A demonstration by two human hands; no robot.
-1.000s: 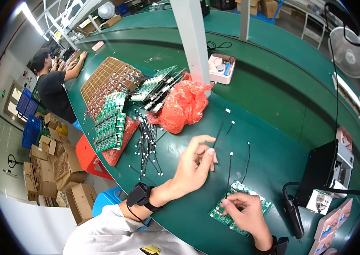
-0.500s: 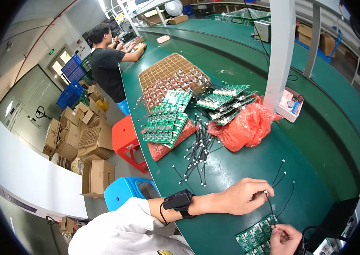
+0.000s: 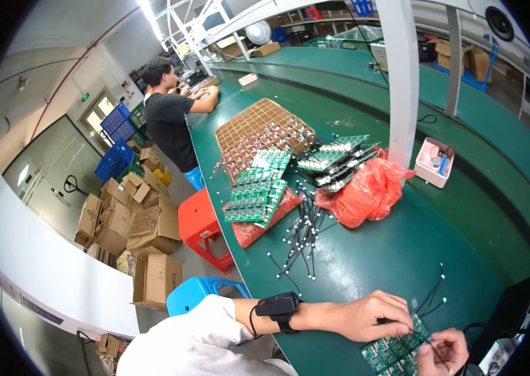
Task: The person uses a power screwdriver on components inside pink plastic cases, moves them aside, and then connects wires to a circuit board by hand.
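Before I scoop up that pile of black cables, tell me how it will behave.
The pile of black cables will probably flop: they are thin and some curve. It may snag, since they lie crossed over one another. It is likely light, its white connectors being small.

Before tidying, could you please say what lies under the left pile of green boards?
Red wrapping sticks out beneath the green boards; what else they cover is hidden.
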